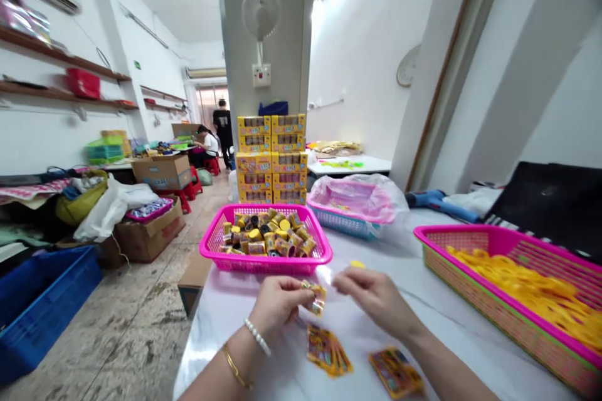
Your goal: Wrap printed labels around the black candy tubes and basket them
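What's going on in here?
At a white table, a person's left hand holds a small yellow packaged item, with the right hand close by, just below a yellow disc. A pink basket of small yellow canisters, a basket of yellow pieces and printed packets sit around them. Another person sits farther back.

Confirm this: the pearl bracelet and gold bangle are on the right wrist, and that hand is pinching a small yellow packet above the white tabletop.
Wrong wrist. The head view shows the pearl bracelet and gold bangle on the left wrist, and that left hand is pinching a small yellow packet above the white tabletop.
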The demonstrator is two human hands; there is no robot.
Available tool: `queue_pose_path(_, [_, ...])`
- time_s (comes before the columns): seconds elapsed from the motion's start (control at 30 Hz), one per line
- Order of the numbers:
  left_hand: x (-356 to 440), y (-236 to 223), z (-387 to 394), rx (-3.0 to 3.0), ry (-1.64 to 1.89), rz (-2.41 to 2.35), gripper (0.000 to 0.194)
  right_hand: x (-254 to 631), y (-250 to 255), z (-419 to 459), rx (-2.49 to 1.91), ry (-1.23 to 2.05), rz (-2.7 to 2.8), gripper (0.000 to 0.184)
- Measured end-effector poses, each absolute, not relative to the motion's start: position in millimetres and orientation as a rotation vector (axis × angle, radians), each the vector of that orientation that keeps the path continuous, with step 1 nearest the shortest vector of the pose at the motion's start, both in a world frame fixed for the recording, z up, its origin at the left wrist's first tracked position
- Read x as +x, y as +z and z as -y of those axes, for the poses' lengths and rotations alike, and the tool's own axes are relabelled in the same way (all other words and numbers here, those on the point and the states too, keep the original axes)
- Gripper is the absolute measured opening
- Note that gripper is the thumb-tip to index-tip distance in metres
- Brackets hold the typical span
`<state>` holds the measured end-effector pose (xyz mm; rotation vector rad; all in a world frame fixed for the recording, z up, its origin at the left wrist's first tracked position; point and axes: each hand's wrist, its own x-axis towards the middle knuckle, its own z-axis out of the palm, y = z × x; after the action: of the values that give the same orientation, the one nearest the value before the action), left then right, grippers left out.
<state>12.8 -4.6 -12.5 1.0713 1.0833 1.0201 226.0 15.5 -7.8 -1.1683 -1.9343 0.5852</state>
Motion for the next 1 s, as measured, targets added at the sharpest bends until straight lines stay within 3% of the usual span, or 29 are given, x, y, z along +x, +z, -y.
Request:
queue_pose_path(0.17, [8.6, -14.3, 0.2, 0.91, 1.026, -1.0, 0.06, 273.9, -17.9, -59.6, -1.566, -0.046, 1.804, 0.034])
queue_pose_path(0.37, [1.0, -9.7, 2.8, 0.972, 1.001, -0.938, 0.059, 269.3, -30.8, -53.9, -1.871, 0.066, 2.013, 0.039])
queue_pose_path(0.47, [-0.9, -11.7, 2.6, 0.997, 0.934, -1.008, 0.047, 261.7, -30.0, -48.1, -1.809, 0.06, 2.046, 0.056])
queue_pose_path(0.53, [-0.6, -12.6, 3.2, 0.967, 0.931, -1.03, 0.041, 258.7, -29.8, -46.9, -1.703, 0.147, 2.057, 0.058])
queue_pose_path(0.77, [0.0, -5.7, 2.3, 0.731, 1.009, -0.922, 0.016, 249.2, -28.6, -43.5, -1.535, 0.518, 1.91, 0.021])
queue_pose_path(0.83, [-1.3, -2.8, 1.3, 0.648, 1.004, -0.904, 0.006, 241.1, -24.0, -36.4, -1.274, 0.94, 1.741, 0.026])
queue_pose_path(0.9, [-2.0, 0.1, 1.0, 0.554, 0.994, -0.873, 0.009, 229.8, -18.2, -26.6, -0.947, 1.323, 1.469, 0.034])
queue_pose_path(1.0, [-1.1, 4.2, 2.0, 0.459, 1.001, -0.83, 0.015, 211.7, -11.8, -12.9, -0.74, 1.446, 1.285, 0.039])
